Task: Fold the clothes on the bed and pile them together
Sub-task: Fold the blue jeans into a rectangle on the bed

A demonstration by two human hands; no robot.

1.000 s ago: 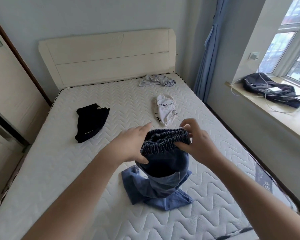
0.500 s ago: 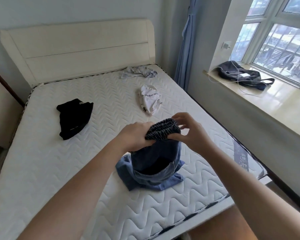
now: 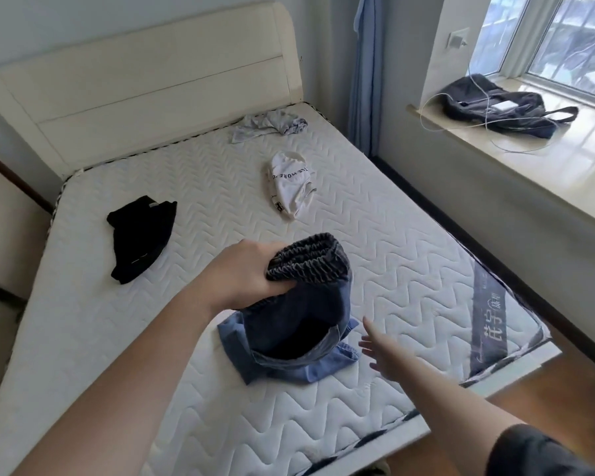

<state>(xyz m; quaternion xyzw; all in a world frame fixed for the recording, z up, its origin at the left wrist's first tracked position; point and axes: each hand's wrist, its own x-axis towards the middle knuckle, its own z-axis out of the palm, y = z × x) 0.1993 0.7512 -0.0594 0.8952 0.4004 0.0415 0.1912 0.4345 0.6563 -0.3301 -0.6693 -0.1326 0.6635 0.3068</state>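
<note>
Left hand (image 3: 244,274) grips the jeans (image 3: 299,310) by the waistband — they hang upright, hems crumpled on the mattress (image 3: 409,269); right hand (image 3: 380,352) spread, empty.

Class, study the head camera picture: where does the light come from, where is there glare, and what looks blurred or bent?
Head view: daylight enters from the window on the right; glare shines on the sill; the right hand is motion-blurred while the left hand gripping the jeans is sharper; the wide lens bows the headboard.
</note>
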